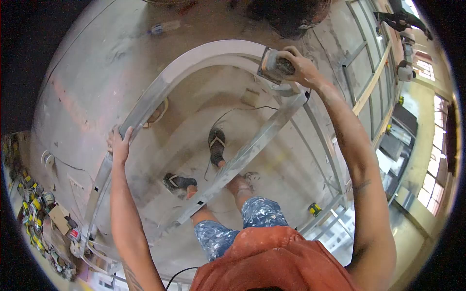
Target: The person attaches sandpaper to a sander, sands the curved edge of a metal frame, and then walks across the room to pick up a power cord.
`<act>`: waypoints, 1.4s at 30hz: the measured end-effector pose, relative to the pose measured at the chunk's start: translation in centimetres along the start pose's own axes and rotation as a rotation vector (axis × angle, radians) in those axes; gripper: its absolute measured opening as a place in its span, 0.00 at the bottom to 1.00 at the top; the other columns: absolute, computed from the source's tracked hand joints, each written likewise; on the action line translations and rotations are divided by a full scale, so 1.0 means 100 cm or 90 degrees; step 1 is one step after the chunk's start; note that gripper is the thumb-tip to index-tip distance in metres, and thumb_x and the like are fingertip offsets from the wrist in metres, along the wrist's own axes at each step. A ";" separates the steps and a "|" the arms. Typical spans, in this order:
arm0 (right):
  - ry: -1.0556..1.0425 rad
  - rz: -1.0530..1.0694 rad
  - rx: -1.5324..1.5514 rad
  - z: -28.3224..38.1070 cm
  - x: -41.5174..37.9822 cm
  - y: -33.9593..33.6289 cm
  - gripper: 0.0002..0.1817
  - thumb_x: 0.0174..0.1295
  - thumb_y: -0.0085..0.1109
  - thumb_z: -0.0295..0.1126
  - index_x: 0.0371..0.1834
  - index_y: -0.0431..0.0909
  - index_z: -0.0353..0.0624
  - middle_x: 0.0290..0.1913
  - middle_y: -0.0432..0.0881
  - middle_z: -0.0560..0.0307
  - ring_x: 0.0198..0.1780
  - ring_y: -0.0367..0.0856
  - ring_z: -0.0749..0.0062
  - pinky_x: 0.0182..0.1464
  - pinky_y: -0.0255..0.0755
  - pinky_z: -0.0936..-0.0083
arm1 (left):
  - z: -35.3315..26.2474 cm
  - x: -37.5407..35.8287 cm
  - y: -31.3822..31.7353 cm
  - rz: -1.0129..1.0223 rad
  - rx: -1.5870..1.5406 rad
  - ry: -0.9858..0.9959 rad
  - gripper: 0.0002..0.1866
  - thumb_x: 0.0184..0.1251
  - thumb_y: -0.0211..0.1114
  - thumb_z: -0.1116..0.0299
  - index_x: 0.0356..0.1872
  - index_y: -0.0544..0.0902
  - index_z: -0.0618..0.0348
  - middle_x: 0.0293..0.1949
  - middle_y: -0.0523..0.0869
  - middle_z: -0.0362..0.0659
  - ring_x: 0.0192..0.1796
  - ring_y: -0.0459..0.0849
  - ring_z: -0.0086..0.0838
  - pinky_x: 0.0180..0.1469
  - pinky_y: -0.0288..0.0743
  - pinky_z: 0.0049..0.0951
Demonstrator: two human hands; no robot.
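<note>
A large curved metal frame (165, 80) arches in front of me, its upper part coated pale and its left side bare grey. My left hand (119, 143) is closed around the frame's left side, thumb on the near face. At the top right of the arch, my right hand (303, 68) grips a boxy, dusty power sander (277, 67). The sander rests against the frame's curved band; its pad face is partly hidden. A straight metal bar (247, 155) crosses the frame diagonally above my legs. A thin cable (233, 110) trails inside the arch.
Yellow-and-black tins (34, 208) crowd the left edge, and another tin (314, 209) stands at lower right. A plastic bottle (165, 27) lies on the dusty floor. Metal grid frames (361, 48) stand at right. My feet (217, 145) are inside the arch.
</note>
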State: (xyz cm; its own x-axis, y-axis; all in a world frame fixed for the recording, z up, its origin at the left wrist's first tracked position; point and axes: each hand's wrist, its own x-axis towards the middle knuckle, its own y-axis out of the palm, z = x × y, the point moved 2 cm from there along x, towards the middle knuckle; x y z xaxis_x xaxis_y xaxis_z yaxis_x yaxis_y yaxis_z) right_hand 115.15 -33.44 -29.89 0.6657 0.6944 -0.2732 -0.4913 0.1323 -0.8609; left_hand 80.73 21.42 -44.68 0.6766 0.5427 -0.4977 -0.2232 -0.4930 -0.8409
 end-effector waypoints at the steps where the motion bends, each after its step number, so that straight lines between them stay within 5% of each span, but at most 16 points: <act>1: -0.001 0.001 0.003 0.001 0.008 0.002 0.39 0.50 0.75 0.34 0.68 0.69 0.60 0.61 0.71 0.53 0.56 0.80 0.46 0.58 0.78 0.58 | 0.000 -0.001 -0.001 -0.003 -0.002 0.003 0.43 0.66 0.57 0.31 0.72 0.69 0.52 0.72 0.67 0.53 0.74 0.60 0.55 0.73 0.44 0.63; 9: -0.116 0.061 -0.010 0.026 0.060 0.002 0.40 0.49 0.75 0.30 0.68 0.68 0.61 0.62 0.71 0.51 0.56 0.80 0.44 0.59 0.78 0.57 | -0.010 0.000 -0.006 0.021 0.020 -0.037 0.45 0.66 0.55 0.28 0.72 0.69 0.54 0.73 0.66 0.57 0.74 0.63 0.58 0.73 0.48 0.62; 17: -0.032 0.097 0.000 0.002 0.020 -0.011 0.41 0.46 0.75 0.27 0.67 0.70 0.58 0.62 0.71 0.50 0.58 0.80 0.44 0.61 0.78 0.60 | -0.011 0.014 -0.004 0.105 0.141 -0.095 0.55 0.61 0.47 0.18 0.75 0.60 0.54 0.69 0.66 0.67 0.72 0.65 0.62 0.71 0.58 0.61; 27: -0.137 0.131 0.013 0.075 0.092 0.005 0.37 0.48 0.73 0.24 0.64 0.71 0.56 0.61 0.70 0.50 0.54 0.80 0.44 0.60 0.78 0.58 | -0.020 0.017 -0.010 0.174 0.169 -0.119 0.58 0.59 0.46 0.17 0.78 0.54 0.55 0.72 0.62 0.67 0.75 0.61 0.61 0.73 0.55 0.60; 29: -0.151 0.158 0.001 0.088 0.102 0.007 0.37 0.47 0.73 0.24 0.64 0.71 0.56 0.61 0.70 0.51 0.55 0.80 0.44 0.61 0.78 0.58 | -0.036 0.008 -0.026 0.213 0.134 -0.117 0.61 0.62 0.45 0.18 0.78 0.51 0.65 0.73 0.59 0.72 0.76 0.58 0.65 0.75 0.54 0.56; 42: -0.121 0.193 -0.011 0.081 0.099 -0.003 0.41 0.43 0.75 0.22 0.66 0.70 0.55 0.64 0.69 0.51 0.60 0.79 0.45 0.64 0.78 0.58 | -0.022 0.015 -0.010 0.195 0.135 -0.125 0.60 0.60 0.45 0.17 0.79 0.52 0.59 0.71 0.62 0.73 0.73 0.62 0.66 0.73 0.56 0.57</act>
State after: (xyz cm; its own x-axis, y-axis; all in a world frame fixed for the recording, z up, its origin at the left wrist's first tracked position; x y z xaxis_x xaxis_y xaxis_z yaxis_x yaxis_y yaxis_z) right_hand 117.31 -20.91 -28.86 0.3734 0.8197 -0.4343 -0.6403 -0.1110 -0.7600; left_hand 83.54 21.21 -44.15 0.4147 0.5226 -0.7450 -0.5467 -0.5114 -0.6630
